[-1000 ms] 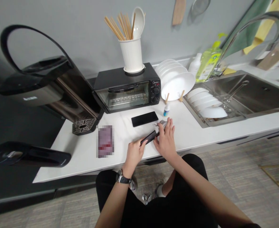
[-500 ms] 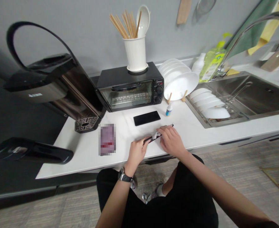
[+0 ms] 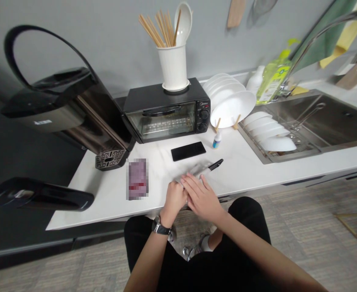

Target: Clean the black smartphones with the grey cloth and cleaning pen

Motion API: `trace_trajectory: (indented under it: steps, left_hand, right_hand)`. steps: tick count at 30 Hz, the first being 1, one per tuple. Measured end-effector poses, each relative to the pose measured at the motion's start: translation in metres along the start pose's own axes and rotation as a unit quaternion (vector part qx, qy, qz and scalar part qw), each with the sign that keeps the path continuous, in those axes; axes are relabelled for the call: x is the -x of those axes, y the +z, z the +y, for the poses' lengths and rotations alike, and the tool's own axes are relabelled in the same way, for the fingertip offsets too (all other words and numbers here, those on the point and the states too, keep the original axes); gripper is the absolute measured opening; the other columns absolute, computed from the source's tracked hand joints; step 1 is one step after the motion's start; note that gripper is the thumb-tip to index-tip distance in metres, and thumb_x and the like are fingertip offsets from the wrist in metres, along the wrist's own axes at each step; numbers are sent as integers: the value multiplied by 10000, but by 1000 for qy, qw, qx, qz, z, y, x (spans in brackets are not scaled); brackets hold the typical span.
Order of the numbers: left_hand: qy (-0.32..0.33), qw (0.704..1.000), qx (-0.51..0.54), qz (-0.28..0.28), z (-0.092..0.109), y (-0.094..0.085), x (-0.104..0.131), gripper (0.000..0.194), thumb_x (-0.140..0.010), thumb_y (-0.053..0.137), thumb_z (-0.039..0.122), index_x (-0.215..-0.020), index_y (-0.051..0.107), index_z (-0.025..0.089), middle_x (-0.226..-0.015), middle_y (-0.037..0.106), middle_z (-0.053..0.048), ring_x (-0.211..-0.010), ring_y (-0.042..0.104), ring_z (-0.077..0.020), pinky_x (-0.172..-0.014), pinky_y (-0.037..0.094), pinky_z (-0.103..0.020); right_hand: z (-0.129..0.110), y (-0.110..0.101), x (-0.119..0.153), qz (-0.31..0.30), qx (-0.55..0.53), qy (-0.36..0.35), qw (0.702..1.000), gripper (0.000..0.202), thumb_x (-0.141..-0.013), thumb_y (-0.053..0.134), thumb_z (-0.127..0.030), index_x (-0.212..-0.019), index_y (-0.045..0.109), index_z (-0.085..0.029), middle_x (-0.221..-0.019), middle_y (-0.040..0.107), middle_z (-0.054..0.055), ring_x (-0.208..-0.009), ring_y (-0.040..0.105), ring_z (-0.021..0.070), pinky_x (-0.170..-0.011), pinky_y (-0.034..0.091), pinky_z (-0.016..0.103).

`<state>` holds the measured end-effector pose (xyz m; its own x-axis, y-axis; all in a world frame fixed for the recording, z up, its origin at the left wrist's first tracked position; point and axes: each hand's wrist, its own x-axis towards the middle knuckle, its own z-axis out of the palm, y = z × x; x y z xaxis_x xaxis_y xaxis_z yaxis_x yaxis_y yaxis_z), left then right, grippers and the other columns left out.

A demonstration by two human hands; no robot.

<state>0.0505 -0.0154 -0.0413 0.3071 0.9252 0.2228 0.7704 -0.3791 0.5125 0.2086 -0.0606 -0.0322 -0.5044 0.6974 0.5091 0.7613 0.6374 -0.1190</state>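
Observation:
Both of my hands meet over the front part of the white counter. My left hand [image 3: 176, 198] is closed at the near end of a blurred, pale, blade-like object [image 3: 199, 167]; what its fingers hold is hidden. A black handle [image 3: 216, 164] extends from that object toward the right. Across the left fingers lies my right hand [image 3: 203, 199], its fingers stretched out and the thumb apart. A bit of white material shows at the right fingertips. Beyond the hands, a black phone [image 3: 188, 151] lies flat, and a small white-and-blue bottle [image 3: 217, 140] stands upright to its right.
A pixelated purple packet [image 3: 138, 179] lies left of the hands. Behind are a toaster oven [image 3: 166, 117] carrying a utensil cup [image 3: 174, 67], and racked plates [image 3: 233, 108]. A tall black appliance [image 3: 84, 113] and dark cylinder [image 3: 41, 194] stand left; a sink [image 3: 342, 121] is right.
My right hand has slid left and toward me, off the handle end and onto my left hand, and its fingers have straightened. The black handle is now uncovered.

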Motion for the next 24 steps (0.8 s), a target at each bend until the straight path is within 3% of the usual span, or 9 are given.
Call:
trace_trajectory:
  steps: [4,7,9,11,15,17,19,21,24]
  left_hand:
    - [19,999,40,25,7,-5,-3,224,-1047,571,224,-1094,789,201,-997,834,-95,-873,803,-243,-815,607,-309]
    - [47,995,80,35,11,-7,-5,261,-1072,563,284,-1253,748,255,-1153,823,-56,-973,804,-225,-855,608,-291]
    - [54,995,78,33,11,-6,-5,265,-1076,550,275,-1256,745,261,-1166,820,-46,-978,802,-217,-845,606,-282]
    - [46,997,51,30,8,-4,-4,256,-1061,551,233,-1214,756,237,-1120,827,-61,-935,801,-217,-820,604,-283]
    - [28,999,3,23,-2,3,-3,253,-941,548,66,-948,784,155,-863,815,-102,-728,763,-234,-706,595,-311]
    - [29,999,0,22,-5,4,-2,270,-894,534,24,-888,779,139,-818,803,-116,-696,754,-242,-685,593,-320]
    - [32,999,5,21,-6,3,-1,266,-901,537,36,-888,782,138,-810,804,-120,-704,762,-250,-697,601,-327]
    - [42,999,21,21,-4,0,-1,259,-960,546,94,-982,795,162,-903,826,-106,-793,790,-246,-763,616,-320]
    - [61,994,84,19,3,-7,-2,273,-1043,556,210,-1215,767,244,-1138,827,-56,-986,801,-219,-886,610,-294]
  right_hand:
    - [61,-19,12,14,44,44,998,631,-983,446,-156,-1603,360,-79,-1595,519,177,-1546,376,294,-1298,230,540]
    - [81,-23,5,51,44,111,992,473,-947,512,-173,-1411,542,-84,-1395,635,199,-1403,507,335,-1262,301,567]
    - [71,-17,-6,83,37,169,982,319,-917,561,-197,-1217,618,-105,-1235,665,196,-1305,544,361,-1243,316,610]
    - [43,-6,-16,97,16,195,976,264,-899,564,-192,-1146,626,-121,-1190,656,196,-1310,522,380,-1236,302,651]
    - [-17,15,-23,56,-44,107,992,561,-855,491,-97,-1412,536,-50,-1417,597,228,-1503,378,361,-1270,277,598]
    - [-24,17,-17,32,-47,63,996,676,-859,474,-85,-1533,443,-43,-1517,556,212,-1556,328,329,-1286,267,553]
    - [-7,11,-7,23,-33,28,999,683,-898,462,-98,-1579,408,-93,-1540,561,176,-1552,356,299,-1292,254,539]
    - [26,0,3,31,-10,19,999,631,-926,456,-112,-1557,441,-130,-1507,593,160,-1505,428,293,-1289,251,552]
    - [76,-18,10,52,16,72,996,495,-915,479,-119,-1405,550,-127,-1360,659,177,-1368,541,316,-1262,296,587]
